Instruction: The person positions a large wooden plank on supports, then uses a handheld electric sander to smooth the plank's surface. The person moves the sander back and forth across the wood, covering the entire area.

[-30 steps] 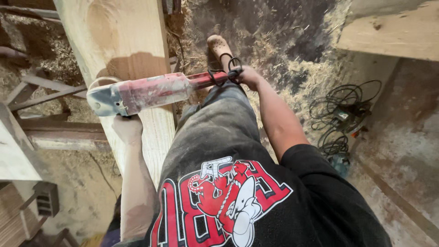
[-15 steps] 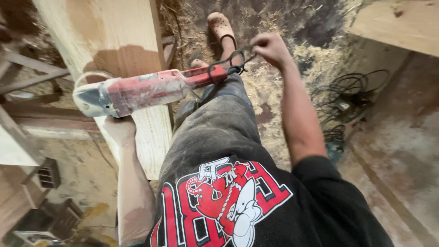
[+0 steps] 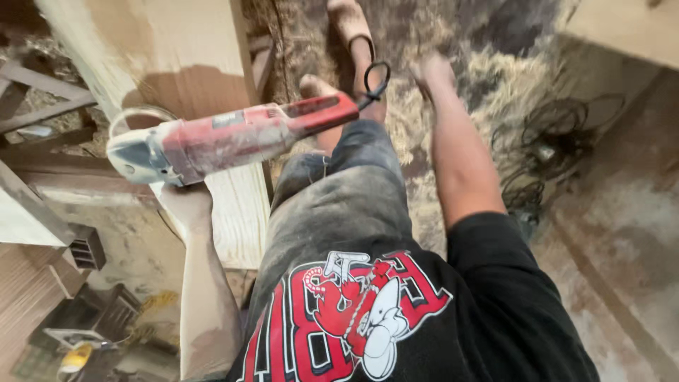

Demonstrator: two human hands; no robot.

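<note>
My left hand [image 3: 185,204] grips a dusty red angle grinder [image 3: 233,138] from below and holds it level across a pale wooden plank [image 3: 177,49]. The grinder's grey head points left, and its black cord [image 3: 376,78] loops off the rear end. My right hand [image 3: 433,72] is stretched forward, clear of the cord. It is blurred with motion, with nothing visibly in it, and its fingers are unclear. Below are my dusty grey shorts [image 3: 339,205] and a sandalled foot [image 3: 350,25].
Wood shavings [image 3: 488,71] cover the floor ahead. A tangle of black cable [image 3: 548,141] lies at the right beside a dusty board edge. Timber frames [image 3: 42,113] stand at the left. Another pale board [image 3: 629,28] sits at the top right.
My right hand has let go of the grinder's rear end and cord and has swung out to the right. The left hand has kept its hold on the grinder, which now looks larger and closer.
</note>
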